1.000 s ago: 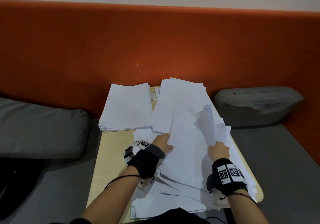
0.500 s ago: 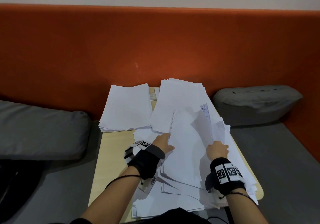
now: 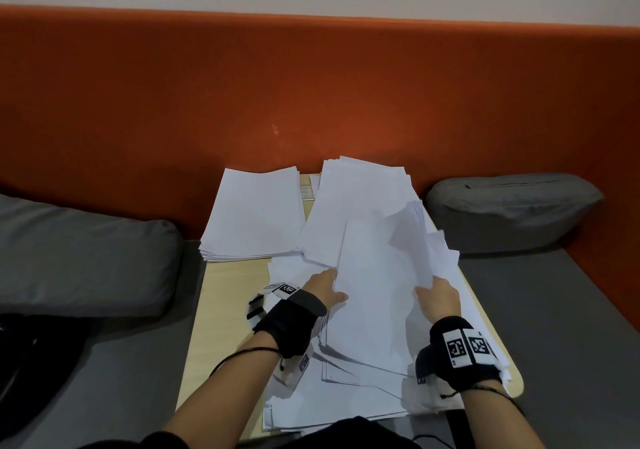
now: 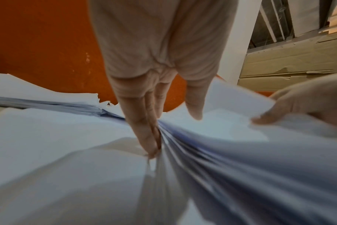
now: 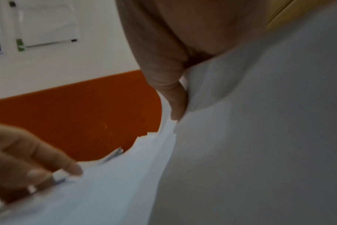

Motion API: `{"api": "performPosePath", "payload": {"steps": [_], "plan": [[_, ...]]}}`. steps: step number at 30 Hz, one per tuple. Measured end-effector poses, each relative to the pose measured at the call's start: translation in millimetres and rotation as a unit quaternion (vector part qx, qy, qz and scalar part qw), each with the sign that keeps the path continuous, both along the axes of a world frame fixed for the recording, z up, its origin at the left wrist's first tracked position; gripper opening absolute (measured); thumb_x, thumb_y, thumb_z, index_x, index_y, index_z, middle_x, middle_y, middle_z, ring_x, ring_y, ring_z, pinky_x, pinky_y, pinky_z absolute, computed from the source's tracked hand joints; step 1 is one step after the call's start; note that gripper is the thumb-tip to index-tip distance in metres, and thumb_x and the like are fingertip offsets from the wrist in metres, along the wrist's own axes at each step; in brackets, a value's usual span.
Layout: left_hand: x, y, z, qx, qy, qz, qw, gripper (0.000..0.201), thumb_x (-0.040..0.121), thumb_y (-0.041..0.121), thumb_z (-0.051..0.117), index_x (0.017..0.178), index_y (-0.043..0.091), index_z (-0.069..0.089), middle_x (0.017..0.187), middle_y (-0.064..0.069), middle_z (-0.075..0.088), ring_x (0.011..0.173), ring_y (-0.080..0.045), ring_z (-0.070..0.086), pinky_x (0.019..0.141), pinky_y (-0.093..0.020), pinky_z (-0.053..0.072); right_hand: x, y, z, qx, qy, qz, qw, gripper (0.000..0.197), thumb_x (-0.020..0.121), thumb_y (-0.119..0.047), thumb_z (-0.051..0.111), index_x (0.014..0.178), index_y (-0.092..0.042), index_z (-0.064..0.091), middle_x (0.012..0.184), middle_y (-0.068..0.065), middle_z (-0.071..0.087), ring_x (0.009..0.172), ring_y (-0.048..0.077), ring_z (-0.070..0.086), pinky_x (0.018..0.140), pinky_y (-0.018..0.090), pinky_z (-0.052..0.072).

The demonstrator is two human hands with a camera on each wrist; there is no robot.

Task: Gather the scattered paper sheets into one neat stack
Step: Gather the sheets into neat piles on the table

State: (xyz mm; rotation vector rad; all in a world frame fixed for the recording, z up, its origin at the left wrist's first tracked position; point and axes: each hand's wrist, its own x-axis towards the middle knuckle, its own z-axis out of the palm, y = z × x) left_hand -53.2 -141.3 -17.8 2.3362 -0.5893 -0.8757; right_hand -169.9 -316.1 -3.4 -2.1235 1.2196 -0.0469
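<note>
A bundle of white paper sheets (image 3: 377, 292) is lifted at a slant over the loose sheets (image 3: 332, 400) spread on the small wooden table (image 3: 221, 310). My left hand (image 3: 323, 287) grips the bundle's left edge, thumb on top and fingers (image 4: 144, 121) slid in under it. My right hand (image 3: 438, 298) grips the right edge, thumb (image 5: 178, 105) pressed on the sheets (image 5: 250, 137). A neat stack (image 3: 254, 213) lies at the table's far left, and a looser pile (image 3: 360, 199) sits at the far middle.
An orange padded backrest (image 3: 311, 95) rises right behind the table. Grey cushions lie on the left (image 3: 79, 254) and right (image 3: 512, 209) of the grey seat. Bare tabletop shows along the left side.
The bundle's right side has curled slightly higher and my right hand has shifted a little up with it. My left hand has stayed in place.
</note>
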Motion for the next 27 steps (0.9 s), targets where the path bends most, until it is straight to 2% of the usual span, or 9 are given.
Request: {"api": "performPosePath", "payload": {"steps": [4,7,9,13,15,17,20,23,27], "plan": [[2,-1,-2,-0.092,0.071,0.057,0.992,0.069,0.092,0.035,0.052,0.146,0.008,0.018,0.139,-0.016,0.046,0.129,-0.027,0.044,0.103,-0.028,0.033,-8,-3,49,-0.033,-0.116,0.091,0.989,0.026,0.089,-0.011,0.059,0.112,0.003,0.062,0.106,0.019,0.066,0.101,0.031,0.061,0.074,0.024,0.043],[7,-3,7,-0.295,0.166,0.157,0.928,0.052,0.093,0.024,0.054,0.137,0.01,0.032,0.136,-0.012,0.05,0.125,-0.026,0.049,0.103,-0.033,0.039,-17,-6,83,0.034,-0.241,0.139,0.96,0.021,0.086,-0.007,0.064,0.107,-0.005,0.064,0.091,0.007,0.068,0.081,0.017,0.064,0.057,0.006,0.044],[11,-3,18,-0.381,0.229,0.203,0.873,0.05,0.089,0.026,0.061,0.132,0.016,0.04,0.126,-0.003,0.058,0.112,-0.021,0.057,0.092,-0.034,0.05,-19,-4,97,0.093,-0.311,0.133,0.937,0.022,0.086,-0.003,0.062,0.106,-0.012,0.061,0.082,-0.004,0.07,0.067,0.001,0.065,0.058,0.005,0.047],[19,-3,47,-0.421,0.196,0.155,0.872,0.046,0.084,0.024,0.066,0.125,0.009,0.051,0.118,-0.008,0.063,0.101,-0.021,0.062,0.073,-0.019,0.055,-14,0,109,0.101,-0.395,0.119,0.905,0.028,0.086,0.003,0.058,0.109,-0.013,0.055,0.083,-0.012,0.065,0.064,-0.014,0.062,0.061,0.002,0.047],[23,1,67,-0.467,0.154,0.15,0.858,0.075,0.059,0.051,0.079,0.12,0.017,0.05,0.11,0.004,0.065,0.095,-0.01,0.065,0.069,-0.01,0.053,-13,-2,113,0.107,-0.437,0.109,0.886,0.025,0.086,0.004,0.058,0.104,-0.013,0.057,0.072,-0.019,0.07,0.066,-0.013,0.063,0.063,0.003,0.047],[30,6,80,-0.503,0.142,0.144,0.84,0.107,0.033,0.066,0.082,0.122,0.022,0.043,0.107,0.015,0.061,0.093,0.001,0.063,0.073,-0.011,0.052,-13,-3,117,0.115,-0.466,0.101,0.872,0.021,0.085,0.003,0.058,0.092,-0.017,0.06,0.067,-0.02,0.07,0.062,-0.009,0.063,0.061,0.008,0.049],[39,12,91,-0.504,0.171,0.12,0.838,0.098,0.043,0.051,0.087,0.122,0.009,0.047,0.103,0.004,0.066,0.084,-0.005,0.068,0.073,-0.02,0.055,-9,-2,121,0.122,-0.496,0.096,0.854,0.016,0.083,-0.004,0.064,0.083,-0.019,0.06,0.061,-0.013,0.069,0.052,-0.002,0.06,0.051,0.013,0.047],[37,14,103,-0.483,0.084,0.153,0.858,0.043,0.081,0.007,0.066,0.12,-0.006,0.052,0.102,-0.01,0.064,0.072,0.001,0.067,0.073,-0.019,0.055,-2,-2,122,0.104,-0.504,0.093,0.853,0.021,0.083,-0.006,0.066,0.09,-0.025,0.06,0.072,-0.02,0.071,0.067,-0.007,0.064,0.065,0.012,0.052],[27,16,114,-0.542,-0.015,0.163,0.824,0.035,0.087,-0.005,0.055,0.118,0.008,0.052,0.11,-0.006,0.061,0.085,0.001,0.065,0.088,-0.026,0.052,3,7,127,0.072,-0.516,0.093,0.848,0.039,0.087,0.007,0.055,0.105,-0.028,0.056,0.086,-0.024,0.071,0.081,-0.011,0.063,0.075,0.007,0.049]]}}
